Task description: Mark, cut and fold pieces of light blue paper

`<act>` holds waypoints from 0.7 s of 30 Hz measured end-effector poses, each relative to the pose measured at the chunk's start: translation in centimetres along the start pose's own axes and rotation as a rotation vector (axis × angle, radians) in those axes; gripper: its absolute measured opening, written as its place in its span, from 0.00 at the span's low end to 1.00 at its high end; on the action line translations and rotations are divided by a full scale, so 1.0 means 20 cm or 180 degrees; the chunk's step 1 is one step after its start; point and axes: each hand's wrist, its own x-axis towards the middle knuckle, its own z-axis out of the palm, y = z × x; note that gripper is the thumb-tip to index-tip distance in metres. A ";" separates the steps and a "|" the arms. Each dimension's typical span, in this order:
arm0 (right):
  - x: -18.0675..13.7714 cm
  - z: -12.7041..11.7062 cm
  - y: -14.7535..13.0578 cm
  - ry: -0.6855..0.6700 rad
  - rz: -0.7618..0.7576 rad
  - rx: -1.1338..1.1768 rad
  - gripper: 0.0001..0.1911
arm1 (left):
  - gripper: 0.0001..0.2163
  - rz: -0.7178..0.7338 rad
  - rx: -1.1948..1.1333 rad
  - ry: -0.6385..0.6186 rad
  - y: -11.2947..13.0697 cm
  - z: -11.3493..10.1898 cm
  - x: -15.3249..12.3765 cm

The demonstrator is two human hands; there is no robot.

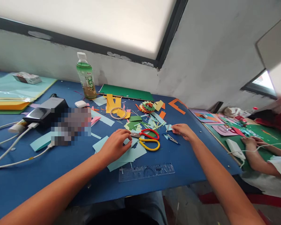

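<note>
My left hand (pixel 117 144) hovers over a pile of light blue paper sheets (pixel 137 153), fingers loosely curved and thumb apart. Its fingertips are beside the blades of scissors (pixel 150 134) with one red and one yellow handle; the blade tips are hidden behind them. My right hand (pixel 183 131) is closed in a pinch on a small light blue paper piece (pixel 169 127). Just below it lies a metal drawing compass (pixel 172 139). A clear plastic ruler (pixel 146 172) rests near the table's front edge. Behind the scissors, coloured paper scraps (pixel 134 123) surround a layered paper flower (pixel 147 107).
A green-capped-off tea bottle (pixel 87 78) stands at the back by a green board (pixel 126 92). A tape roll (pixel 118 113) lies on yellow paper. Cables (pixel 14 150) and a black box (pixel 46 109) occupy the left. Another person's hands (pixel 250 143) work at the adjoining green table.
</note>
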 end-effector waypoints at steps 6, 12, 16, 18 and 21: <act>0.02 -0.01 0.01 0.0167 -0.0179 -0.0534 0.15 | 0.07 -0.0042 0.0162 0.0169 -0.05 -0.03 0.02; -0.04 -0.03 -0.02 0.0360 -0.0635 -0.1061 0.14 | 0.08 -0.0568 0.0552 0.0313 -0.11 -0.14 0.04; -0.19 0.01 -0.05 0.0287 -0.1279 -0.1299 0.13 | 0.12 -0.1166 0.0845 0.0011 -0.12 -0.24 0.02; -0.30 0.07 -0.08 -0.0092 -0.1692 -0.1397 0.13 | 0.14 -0.1315 0.0886 -0.0238 -0.10 -0.27 0.00; -0.42 0.18 -0.12 -0.0468 -0.2208 -0.1503 0.14 | 0.17 -0.1256 0.0841 -0.0560 -0.05 -0.24 -0.01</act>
